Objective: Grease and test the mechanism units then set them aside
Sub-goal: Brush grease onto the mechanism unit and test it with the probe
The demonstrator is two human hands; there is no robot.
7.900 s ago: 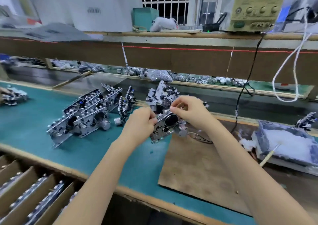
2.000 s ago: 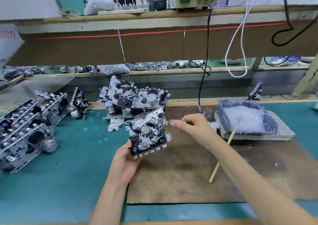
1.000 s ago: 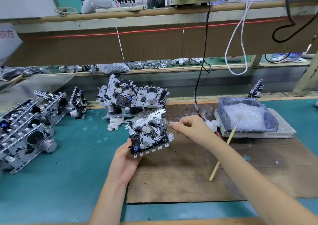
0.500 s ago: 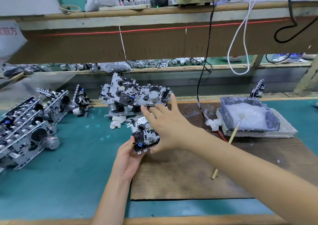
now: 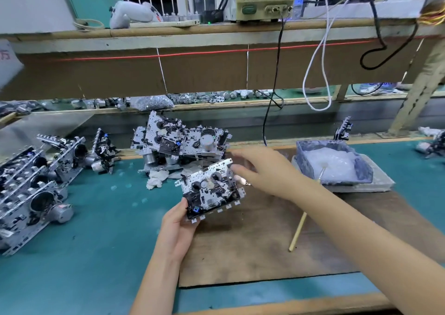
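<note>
Mechanism unit at frame centre, gripped at its lower-left corner by my left hand; my right hand, blurred, hovers beside it, fingers outstretched, holding nothing.

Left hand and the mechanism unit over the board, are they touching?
Touching. The head view shows the left hand holding the mechanism unit by its lower left corner.

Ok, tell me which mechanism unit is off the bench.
The unit gripped by the left hand at its lower corner; the others lie in heaps on the green mat.
</note>
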